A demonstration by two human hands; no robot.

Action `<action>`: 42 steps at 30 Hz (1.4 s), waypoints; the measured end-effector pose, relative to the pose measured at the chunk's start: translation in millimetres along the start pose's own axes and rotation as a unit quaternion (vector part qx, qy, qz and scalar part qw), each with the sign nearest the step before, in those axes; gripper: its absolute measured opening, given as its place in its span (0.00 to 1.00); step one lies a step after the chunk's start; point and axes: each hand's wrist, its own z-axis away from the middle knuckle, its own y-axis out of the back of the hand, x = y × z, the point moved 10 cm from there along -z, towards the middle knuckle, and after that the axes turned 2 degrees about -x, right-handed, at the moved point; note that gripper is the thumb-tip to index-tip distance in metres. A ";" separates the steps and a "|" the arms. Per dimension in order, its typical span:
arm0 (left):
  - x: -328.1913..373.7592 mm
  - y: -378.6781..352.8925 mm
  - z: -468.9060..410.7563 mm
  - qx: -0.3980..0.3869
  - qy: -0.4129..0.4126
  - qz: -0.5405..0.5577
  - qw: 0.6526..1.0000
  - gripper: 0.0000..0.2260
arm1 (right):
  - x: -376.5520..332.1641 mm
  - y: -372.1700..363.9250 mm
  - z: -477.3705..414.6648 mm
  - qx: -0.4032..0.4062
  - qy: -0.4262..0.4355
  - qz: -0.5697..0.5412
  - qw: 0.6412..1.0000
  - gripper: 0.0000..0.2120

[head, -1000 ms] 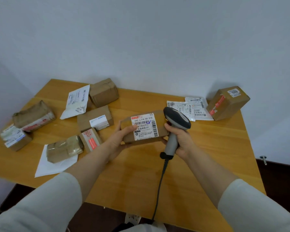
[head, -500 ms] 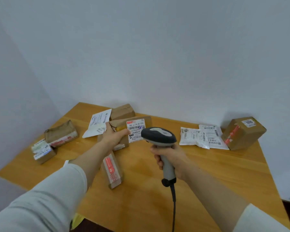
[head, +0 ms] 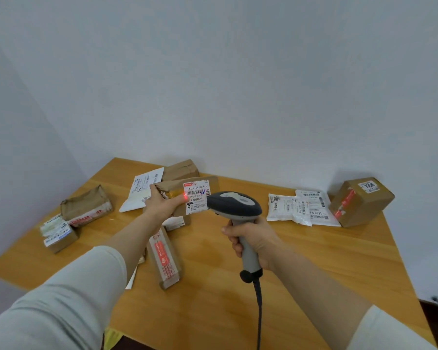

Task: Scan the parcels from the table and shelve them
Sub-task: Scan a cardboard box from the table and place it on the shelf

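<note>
Left hand (head: 162, 205) grasps the labelled parcel (head: 187, 195) above the counter (head: 213, 299); right hand (head: 253, 238) clenches the scanner (head: 234, 205) just beside it. Red dot sits at the label (head: 196, 197) edge by the thumb. Small print unreadable.

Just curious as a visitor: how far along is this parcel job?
Early, it seems. No shelf or shelved parcel shows. In hand: the left hand holds a brown parcel while the right hand aims the scanner, its red light at the label's edge. Left: several others on the table, including the 1006 box and white bags.
</note>
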 end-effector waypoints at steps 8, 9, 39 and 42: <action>-2.8 1.9 -3.1 -0.005 0.000 0.014 1.000 0.52 | 1.1 1.9 -2.0 0.003 0.002 -0.007 1.000 0.10; -0.5 2.7 2.4 -0.006 0.004 0.017 1.000 0.52 | 0.6 2.2 -1.9 0.005 0.004 -0.010 1.000 0.08; -203.6 282.6 528.4 0.318 0.115 0.317 0.886 0.20 | 129.6 -399.2 170.9 -0.457 -0.125 0.037 0.880 0.16; -239.8 325.3 623.1 0.385 0.107 0.320 0.859 0.13 | 177.5 -469.7 247.1 -0.506 -0.145 0.059 0.848 0.22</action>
